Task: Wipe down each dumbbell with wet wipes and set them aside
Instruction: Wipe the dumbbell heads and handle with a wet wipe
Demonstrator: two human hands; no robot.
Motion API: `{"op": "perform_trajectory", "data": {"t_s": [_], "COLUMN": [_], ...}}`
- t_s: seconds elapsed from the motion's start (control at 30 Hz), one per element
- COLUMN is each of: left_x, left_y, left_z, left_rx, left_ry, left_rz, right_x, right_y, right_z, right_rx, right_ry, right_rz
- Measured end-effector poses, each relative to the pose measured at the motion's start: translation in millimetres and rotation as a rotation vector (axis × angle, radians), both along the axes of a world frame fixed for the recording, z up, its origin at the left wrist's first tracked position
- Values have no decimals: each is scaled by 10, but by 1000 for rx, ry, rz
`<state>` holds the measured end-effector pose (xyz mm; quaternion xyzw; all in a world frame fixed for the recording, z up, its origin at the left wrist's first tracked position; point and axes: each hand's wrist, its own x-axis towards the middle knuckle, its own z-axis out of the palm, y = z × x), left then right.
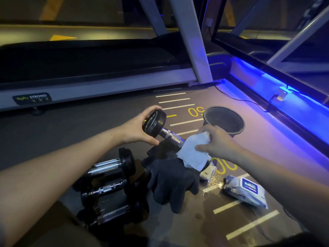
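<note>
My left hand grips the black round end of a dumbbell and holds it tilted above the floor. Its knurled chrome handle runs down to the right into a white wet wipe. My right hand is closed on that wipe, which covers the lower end of the dumbbell, so that end is hidden. Three more black dumbbells with chrome handles lie side by side on the floor at lower left. A wet wipe pack lies on the floor at lower right.
A dark glove lies just below the held dumbbell. A black bucket stands behind my right hand. A treadmill runs along the back. A blue-lit frame with a socket and cable lines the right side. Crumpled wrapping sits beside the glove.
</note>
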<state>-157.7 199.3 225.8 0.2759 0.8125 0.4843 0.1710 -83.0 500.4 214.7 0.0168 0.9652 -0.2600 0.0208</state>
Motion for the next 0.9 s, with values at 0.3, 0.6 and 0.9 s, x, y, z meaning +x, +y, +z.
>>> {"op": "perform_trajectory", "data": {"t_s": [0.3, 0.6, 0.9], "left_x": [4, 36, -25], "left_y": [-9, -23, -53], "left_z": [-4, -12, -57], "left_rx": [6, 7, -3], "left_ry": [-1, -17, -18], "left_rz": [3, 19, 6], "right_x": [65, -17, -230], "right_y": [-290, -576, -770], "right_z": [165, 237, 60], "right_rx": [13, -156, -360], "right_ry": [307, 389, 385], "right_rz": [251, 305, 200]}}
